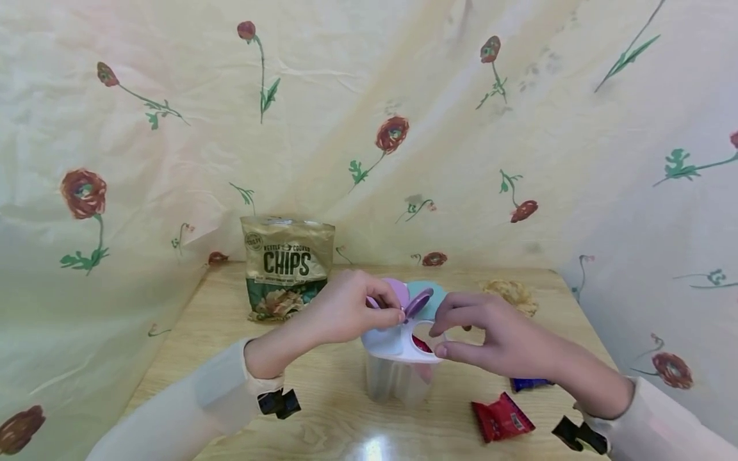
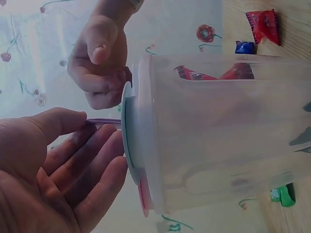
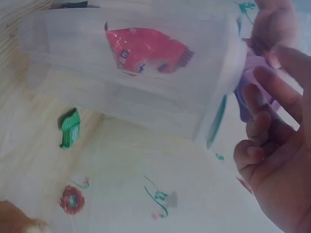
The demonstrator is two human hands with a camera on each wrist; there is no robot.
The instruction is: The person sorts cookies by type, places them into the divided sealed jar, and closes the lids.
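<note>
Two hands work at the lid of a clear container near the middle of the surface.

The left hand (image 1: 346, 307) pinches a purple flap (image 1: 418, 302) of the white lid (image 1: 398, 342) between thumb and fingertips; the right hand (image 1: 490, 333) curls thumb and forefinger round the rim of an open hole in the lid, touching it. The clear container (image 1: 398, 381) stands upright, a red packet (image 3: 146, 51) showing blurred through its wall in the right wrist view. How many compartments it has is hard to tell. A chips bag (image 1: 286, 266) stands toward the far left edge. A red wrapper (image 1: 501, 417) lies near the front right edge, and a blue wrapper (image 1: 530, 383) just beyond it is partly hidden by the right forearm. A pale crumpled heap (image 1: 510, 293) toward the far right corner is too blurred to name.
</note>
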